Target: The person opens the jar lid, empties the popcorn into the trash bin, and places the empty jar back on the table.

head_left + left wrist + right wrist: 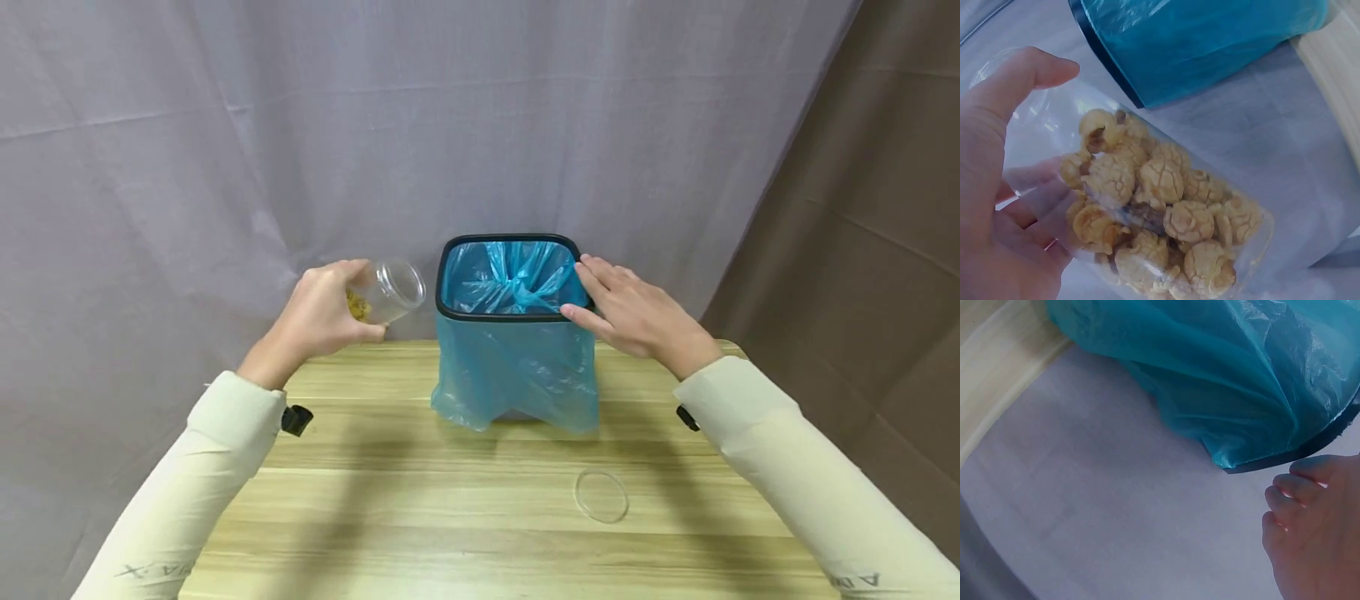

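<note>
Left fingers grip a clear, tilted jar of golden popcorn; straight right fingers rest at a bin.

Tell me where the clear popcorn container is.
In the head view, left of centre, the popcorn container is held tilted in the left hand, just left of the blue-lined bin.
</note>
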`<action>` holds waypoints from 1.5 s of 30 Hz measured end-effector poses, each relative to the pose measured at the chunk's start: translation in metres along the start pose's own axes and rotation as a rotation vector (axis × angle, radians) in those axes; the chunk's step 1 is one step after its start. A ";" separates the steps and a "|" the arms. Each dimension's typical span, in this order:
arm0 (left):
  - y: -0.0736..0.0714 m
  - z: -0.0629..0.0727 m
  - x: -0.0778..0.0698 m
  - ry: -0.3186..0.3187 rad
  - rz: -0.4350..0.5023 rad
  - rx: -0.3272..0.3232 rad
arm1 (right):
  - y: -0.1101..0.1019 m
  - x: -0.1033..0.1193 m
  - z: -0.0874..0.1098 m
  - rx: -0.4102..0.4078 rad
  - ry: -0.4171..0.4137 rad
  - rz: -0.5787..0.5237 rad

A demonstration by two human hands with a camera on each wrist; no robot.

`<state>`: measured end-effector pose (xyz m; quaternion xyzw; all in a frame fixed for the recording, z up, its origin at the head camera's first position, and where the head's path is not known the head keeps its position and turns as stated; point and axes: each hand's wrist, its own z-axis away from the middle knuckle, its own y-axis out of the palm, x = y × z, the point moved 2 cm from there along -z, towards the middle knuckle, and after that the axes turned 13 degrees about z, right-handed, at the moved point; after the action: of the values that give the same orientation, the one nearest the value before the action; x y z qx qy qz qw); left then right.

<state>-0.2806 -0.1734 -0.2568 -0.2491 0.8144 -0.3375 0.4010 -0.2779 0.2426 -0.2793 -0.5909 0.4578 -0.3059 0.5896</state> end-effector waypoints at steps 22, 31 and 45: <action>0.006 -0.068 -0.016 0.106 -0.234 0.033 | 0.016 0.002 -0.004 0.040 0.014 -0.041; 0.007 -0.082 -0.025 0.190 -0.342 0.027 | 0.014 0.005 -0.005 0.028 0.016 -0.043; 0.019 -0.097 -0.043 0.322 -0.533 0.053 | 0.015 0.009 -0.008 0.030 0.015 -0.036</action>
<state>-0.3393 -0.0979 -0.2064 -0.3866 0.7644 -0.4869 0.1708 -0.2846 0.2331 -0.2944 -0.5877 0.4470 -0.3278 0.5894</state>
